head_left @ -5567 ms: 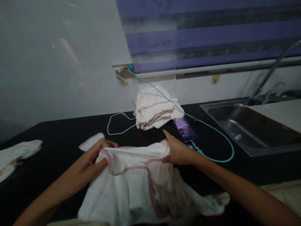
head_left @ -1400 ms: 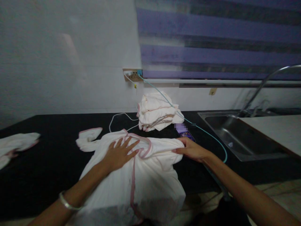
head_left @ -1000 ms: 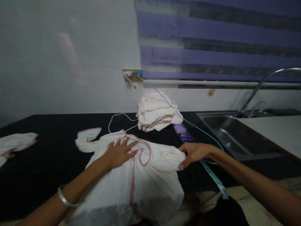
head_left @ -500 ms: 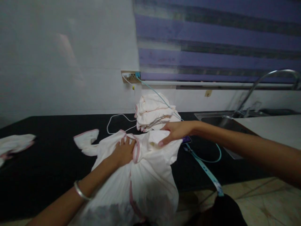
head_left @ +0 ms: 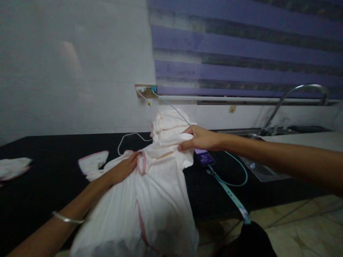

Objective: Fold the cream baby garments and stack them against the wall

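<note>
A home kitchen: black counter [head_left: 40, 150], steel sink [head_left: 257, 167], faucet [head_left: 294, 93].

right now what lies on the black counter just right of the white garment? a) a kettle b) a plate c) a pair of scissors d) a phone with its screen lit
d: a phone with a lit screen lies on the black counter just right of the white garment, below the right hand.

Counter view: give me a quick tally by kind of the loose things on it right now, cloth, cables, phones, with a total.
Cloth items: 4 - the garment in both hands, the folded pile, a small piece, another at the left edge.
Cables: 2 - white cable, teal cable.
Phones: 1 - phone.
Total: 7
</note>
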`<action>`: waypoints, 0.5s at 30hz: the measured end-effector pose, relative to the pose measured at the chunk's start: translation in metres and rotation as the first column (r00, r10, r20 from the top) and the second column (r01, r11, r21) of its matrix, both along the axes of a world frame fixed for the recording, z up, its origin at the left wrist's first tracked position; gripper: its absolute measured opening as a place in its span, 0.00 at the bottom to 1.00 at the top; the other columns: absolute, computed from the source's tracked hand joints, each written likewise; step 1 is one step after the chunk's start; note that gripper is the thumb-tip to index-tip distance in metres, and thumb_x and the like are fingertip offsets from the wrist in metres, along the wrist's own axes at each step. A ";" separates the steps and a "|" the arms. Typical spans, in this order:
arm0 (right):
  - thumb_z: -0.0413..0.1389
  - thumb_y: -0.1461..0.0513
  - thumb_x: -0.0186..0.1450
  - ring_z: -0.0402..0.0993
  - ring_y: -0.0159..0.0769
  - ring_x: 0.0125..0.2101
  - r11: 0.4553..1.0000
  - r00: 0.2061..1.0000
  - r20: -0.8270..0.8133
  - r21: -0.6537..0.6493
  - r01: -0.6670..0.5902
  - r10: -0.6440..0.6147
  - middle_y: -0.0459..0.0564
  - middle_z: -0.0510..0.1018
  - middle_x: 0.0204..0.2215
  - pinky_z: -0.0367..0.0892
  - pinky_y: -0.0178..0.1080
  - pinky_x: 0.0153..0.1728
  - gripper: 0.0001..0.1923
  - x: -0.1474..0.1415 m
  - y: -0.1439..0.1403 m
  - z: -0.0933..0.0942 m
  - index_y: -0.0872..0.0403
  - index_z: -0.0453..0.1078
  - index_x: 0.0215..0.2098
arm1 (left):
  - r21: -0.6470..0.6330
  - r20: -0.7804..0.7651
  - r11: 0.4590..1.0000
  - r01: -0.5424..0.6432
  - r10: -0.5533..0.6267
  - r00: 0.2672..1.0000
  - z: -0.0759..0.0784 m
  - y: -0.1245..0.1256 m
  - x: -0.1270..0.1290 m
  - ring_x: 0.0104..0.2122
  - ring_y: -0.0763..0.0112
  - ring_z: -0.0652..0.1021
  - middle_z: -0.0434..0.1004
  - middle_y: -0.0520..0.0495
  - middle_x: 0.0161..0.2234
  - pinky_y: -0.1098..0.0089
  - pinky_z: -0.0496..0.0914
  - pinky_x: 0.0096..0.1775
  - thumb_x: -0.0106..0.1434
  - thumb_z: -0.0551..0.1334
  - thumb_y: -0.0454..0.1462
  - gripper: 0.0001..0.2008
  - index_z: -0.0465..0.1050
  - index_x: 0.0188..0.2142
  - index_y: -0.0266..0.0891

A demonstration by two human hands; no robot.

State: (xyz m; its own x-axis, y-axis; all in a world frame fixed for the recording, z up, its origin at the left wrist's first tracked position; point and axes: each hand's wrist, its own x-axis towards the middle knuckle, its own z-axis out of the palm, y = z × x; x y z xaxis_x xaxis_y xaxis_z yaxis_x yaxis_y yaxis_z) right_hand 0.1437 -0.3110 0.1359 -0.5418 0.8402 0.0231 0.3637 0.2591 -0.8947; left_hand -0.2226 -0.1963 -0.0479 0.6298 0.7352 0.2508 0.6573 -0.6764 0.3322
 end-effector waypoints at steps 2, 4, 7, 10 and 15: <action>0.68 0.60 0.54 0.71 0.29 0.28 0.998 0.997 -0.063 -0.046 0.036 -0.039 0.45 0.78 0.28 0.67 0.32 0.31 0.10 0.002 -0.004 -0.008 0.57 0.75 0.31 | -0.034 0.057 0.997 -0.064 0.066 0.996 0.002 -0.001 -0.009 0.62 0.53 0.71 0.68 0.31 0.63 0.53 0.64 0.64 0.73 0.40 0.49 0.31 0.62 0.63 0.33; 0.69 0.58 0.55 0.71 0.29 0.28 0.997 0.996 -0.076 -0.073 0.036 -0.042 0.46 0.78 0.30 0.66 0.32 0.31 0.13 0.007 -0.007 -0.013 0.57 0.75 0.33 | -0.135 0.163 0.973 -0.186 0.207 0.965 0.003 -0.006 -0.018 0.60 0.55 0.73 0.71 0.35 0.61 0.54 0.65 0.63 0.73 0.42 0.53 0.32 0.60 0.64 0.35; 0.68 0.55 0.58 0.73 0.32 0.32 0.999 1.000 -0.008 -0.047 0.004 -0.004 0.48 0.80 0.33 0.68 0.34 0.33 0.15 0.017 -0.006 -0.016 0.56 0.76 0.37 | -0.291 0.264 0.893 -0.343 0.420 0.869 0.000 -0.014 -0.034 0.57 0.60 0.76 0.74 0.41 0.59 0.59 0.67 0.61 0.70 0.50 0.58 0.33 0.61 0.64 0.39; 0.66 0.54 0.61 0.73 0.35 0.35 0.999 0.991 0.132 0.039 0.030 -0.035 0.49 0.80 0.34 0.69 0.34 0.34 0.15 0.031 -0.002 -0.019 0.57 0.76 0.38 | -0.241 0.205 0.873 -0.424 0.473 0.857 -0.006 -0.013 -0.050 0.58 0.60 0.74 0.72 0.40 0.61 0.60 0.65 0.63 0.70 0.49 0.57 0.34 0.60 0.64 0.35; 0.67 0.52 0.60 0.73 0.34 0.33 0.989 0.975 0.169 0.059 0.133 -0.142 0.51 0.80 0.34 0.68 0.34 0.32 0.19 0.051 0.000 -0.027 0.59 0.76 0.40 | -0.137 0.084 0.856 -0.499 0.512 0.855 -0.009 -0.005 -0.067 0.62 0.53 0.69 0.68 0.33 0.63 0.53 0.57 0.66 0.71 0.44 0.55 0.35 0.61 0.63 0.28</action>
State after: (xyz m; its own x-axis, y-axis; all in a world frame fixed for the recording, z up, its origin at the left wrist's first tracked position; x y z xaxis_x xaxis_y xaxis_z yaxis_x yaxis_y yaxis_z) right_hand 0.1946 -0.3107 0.1084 -0.4205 0.9071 -0.0194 0.5462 0.2360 -0.8037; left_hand -0.2892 -0.2014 -0.0572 0.1362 0.9703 0.1998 0.8523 -0.2176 0.4756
